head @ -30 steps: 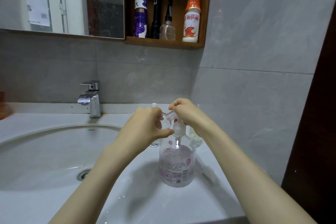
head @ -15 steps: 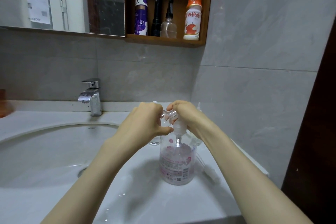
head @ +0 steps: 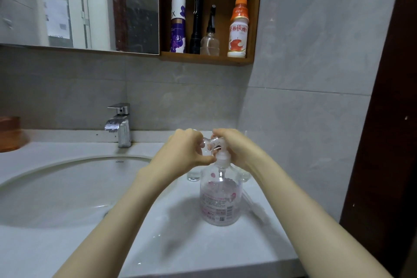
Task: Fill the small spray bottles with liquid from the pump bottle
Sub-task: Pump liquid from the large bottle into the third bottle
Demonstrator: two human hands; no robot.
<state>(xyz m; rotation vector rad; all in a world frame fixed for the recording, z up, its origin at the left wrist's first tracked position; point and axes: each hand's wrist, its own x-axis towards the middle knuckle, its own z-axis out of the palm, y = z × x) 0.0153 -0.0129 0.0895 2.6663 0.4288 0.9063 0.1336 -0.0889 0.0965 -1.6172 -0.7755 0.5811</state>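
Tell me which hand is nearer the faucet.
Left. The left hand is right of the faucet, by the pump bottle; the right hand is farther right, on the pump's far side.

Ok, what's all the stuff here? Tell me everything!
pump bottle: 1, clear with pink label, on counter
small spray bottle: 1, clear, at the pump spout
spare small bottle: 1, clear, counter behind left hand
faucet: 1, silver, behind sink
sink: 1, white, left
shelf: 1, brown wood, upper wall
tall bottle: 1, white-purple, shelf
flashlight: 1, black, shelf
sprayer: 1, clear, black top, shelf
drink bottle: 1, orange cap, shelf
left hand: 1, holds small spray bottle
right hand: 1, grips pump head
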